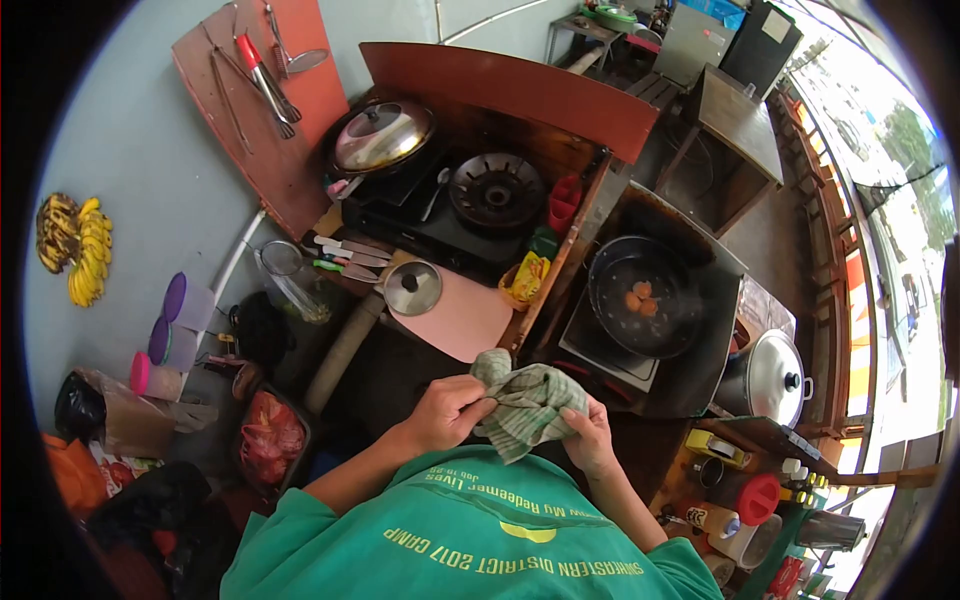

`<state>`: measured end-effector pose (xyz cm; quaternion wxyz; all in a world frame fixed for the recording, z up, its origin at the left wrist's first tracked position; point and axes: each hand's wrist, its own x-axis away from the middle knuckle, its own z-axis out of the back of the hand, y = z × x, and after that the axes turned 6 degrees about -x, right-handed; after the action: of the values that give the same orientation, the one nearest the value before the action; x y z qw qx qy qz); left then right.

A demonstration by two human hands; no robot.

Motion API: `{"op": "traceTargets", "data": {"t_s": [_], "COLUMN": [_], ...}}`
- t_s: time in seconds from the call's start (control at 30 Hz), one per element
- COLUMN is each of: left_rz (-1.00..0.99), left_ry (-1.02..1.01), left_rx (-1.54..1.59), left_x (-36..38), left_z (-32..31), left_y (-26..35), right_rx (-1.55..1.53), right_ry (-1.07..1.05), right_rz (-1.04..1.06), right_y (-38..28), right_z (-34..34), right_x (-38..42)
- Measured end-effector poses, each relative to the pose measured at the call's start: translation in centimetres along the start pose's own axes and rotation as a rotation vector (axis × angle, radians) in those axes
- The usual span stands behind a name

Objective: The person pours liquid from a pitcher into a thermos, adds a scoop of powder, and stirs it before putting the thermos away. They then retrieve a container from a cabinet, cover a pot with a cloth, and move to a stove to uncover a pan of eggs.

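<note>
A crumpled green-and-white checked cloth [525,402] is held up between my two hands, in front of my green shirt. My left hand [450,408] is closed on its left side, thumb and fingers pinching the fabric. On the other side, my right hand [588,432] grips the cloth's right edge. Beyond the cloth lies a pink cutting board [465,325] with a glass lid [413,288] on it. To the right, a dark wok [645,297] sits on a stove and holds several brown, egg-like pieces [641,298] in liquid.
A lidded pan [383,138] and a bare burner [497,190] are at the back. Knives [350,252] lie left of the board. A large lidded pot [775,378] stands right of the wok. Bottles and jars crowd the lower right; a red plastic bag [272,435] sits lower left.
</note>
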<state>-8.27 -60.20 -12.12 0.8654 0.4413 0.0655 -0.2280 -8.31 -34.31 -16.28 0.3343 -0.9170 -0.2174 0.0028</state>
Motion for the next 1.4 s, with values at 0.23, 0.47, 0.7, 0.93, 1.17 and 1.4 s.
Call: {"op": "traceTargets", "data": {"t_s": [0.23, 0.47, 0.7, 0.93, 1.17, 1.4], "left_rz": [0.041, 0.067, 0.189, 0.070, 0.224, 0.521], "left_ry": [0.138, 0.051, -0.276, 0.106, 0.297, 0.039], "left_rx": [0.008, 0.159, 0.224, -0.049, -0.850, -1.033], "left_x": [3.1, 4.2, 2.2, -11.0, -27.4, -35.3], "left_z": [9.0, 20.7, 26.4, 31.7, 34.1, 35.2], "left_y": [-5.0, -11.4, -19.2, -25.6, -36.3, -38.9], "right_rx": [0.046, -0.212, -0.232, -0.124, 0.395, -0.021], "right_ry": [-0.039, -0.026, 0.083, 0.265, 0.544, 0.648], "right_rz": [0.007, -0.037, -0.020, 0.099, 0.391, 0.537], "right_y": [4.9, 11.8, 16.6, 16.1, 17.1, 18.9], "right_z": [-6.2, -13.2, -17.0, -17.9, -14.9, -13.1], "right_x": [-5.4, -12.3, -17.5, -14.2, -6.6, -2.5]}}
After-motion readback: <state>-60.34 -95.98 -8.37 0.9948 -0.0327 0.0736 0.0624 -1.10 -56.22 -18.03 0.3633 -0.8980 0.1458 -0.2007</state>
